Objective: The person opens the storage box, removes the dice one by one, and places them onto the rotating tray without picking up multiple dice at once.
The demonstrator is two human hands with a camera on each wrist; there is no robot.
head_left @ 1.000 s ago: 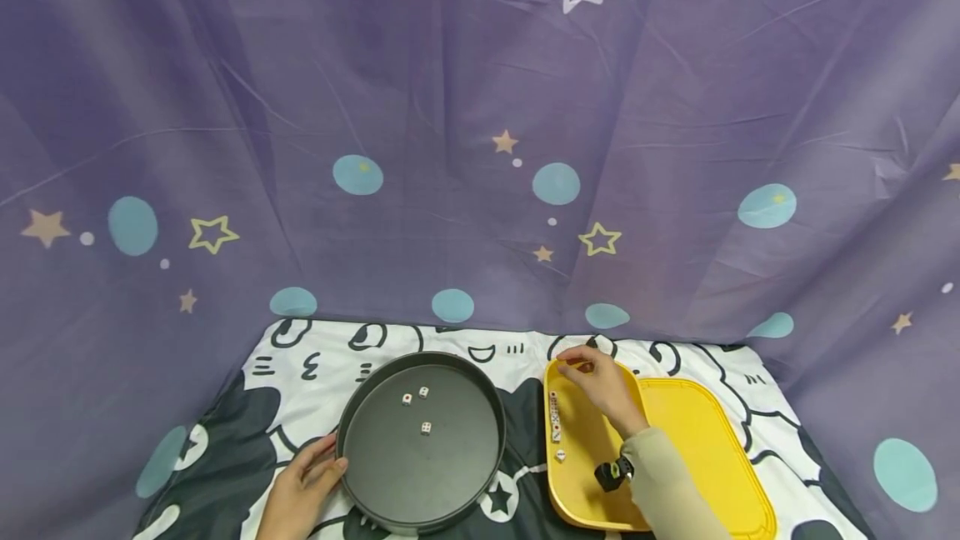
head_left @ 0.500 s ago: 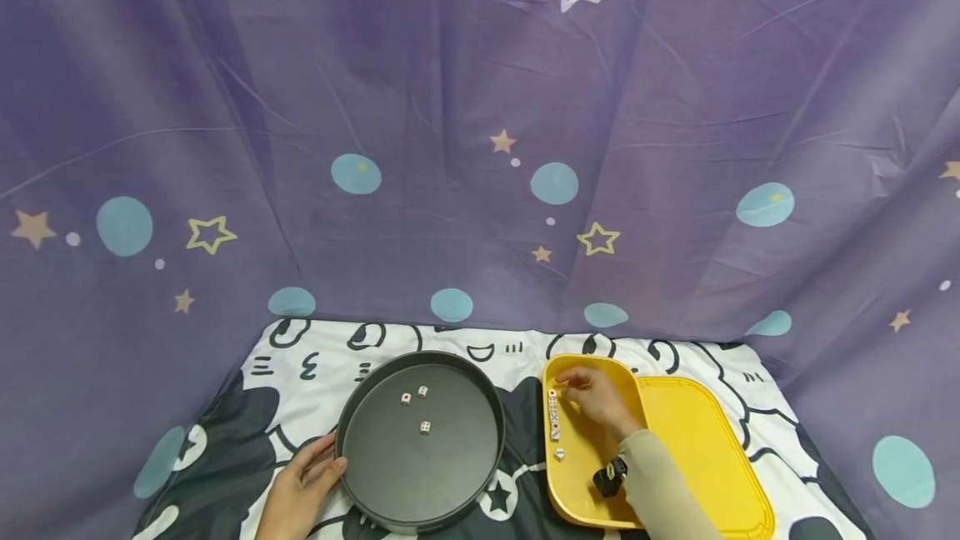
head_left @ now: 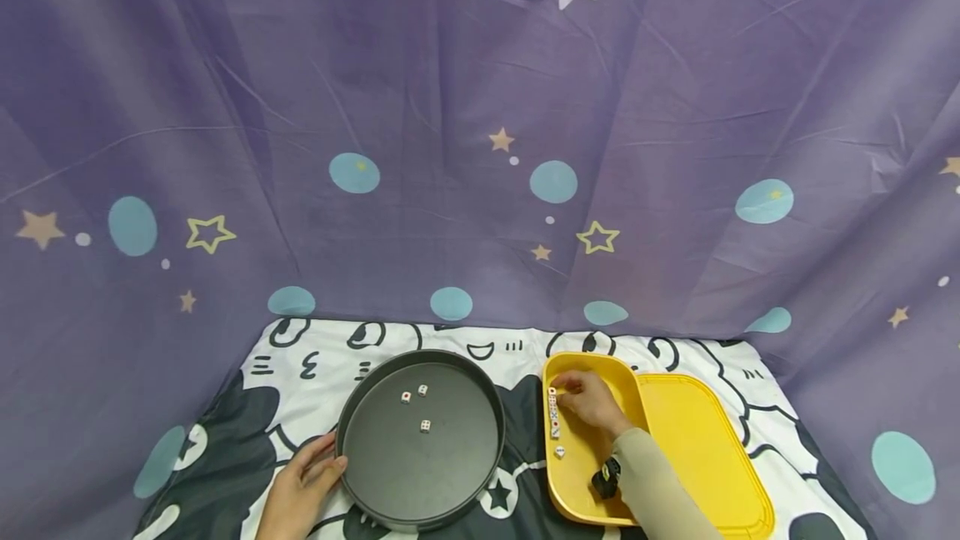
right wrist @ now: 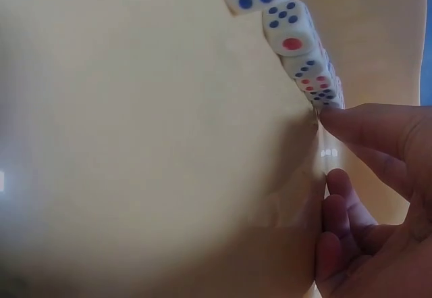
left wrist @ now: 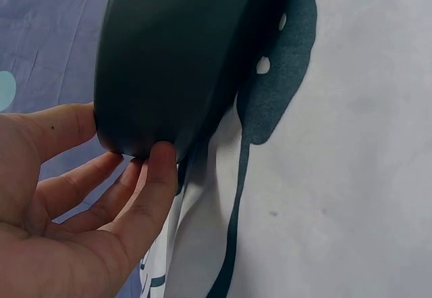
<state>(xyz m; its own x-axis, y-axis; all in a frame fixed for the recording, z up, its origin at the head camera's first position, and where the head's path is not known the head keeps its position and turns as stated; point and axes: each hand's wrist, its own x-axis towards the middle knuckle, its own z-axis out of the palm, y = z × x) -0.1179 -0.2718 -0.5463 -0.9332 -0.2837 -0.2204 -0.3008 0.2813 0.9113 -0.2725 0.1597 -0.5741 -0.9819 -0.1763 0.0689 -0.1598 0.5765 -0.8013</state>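
The row of dice lies inside the yellow tray, along its 9 o'clock wall. Clock directions are taken from the head view, 12 being toward the purple curtain. The row's long axis runs 12 to 6. The right hand is much the nearer, with its fingertips at the row's 12 o'clock end; from them the dice extend toward 6. That end-on alignment is judged the governing relation. In the right wrist view one fingertip is at or against the end die and the lower fingers are spaced apart from it. Whether the fingers are clamped on a die cannot be told. A loose die sits just past the row's 6 o'clock end, with a gap.

A yellow panel lies at 3 o'clock of the tray. The dark round pan, at 9 o'clock, holds three dice; the left hand grips its 9 o'clock edge between thumb and fingers.

Obscured: the far end die's faces, behind the fingers; the exact count in the row; the panel's near portion, under the sleeve.
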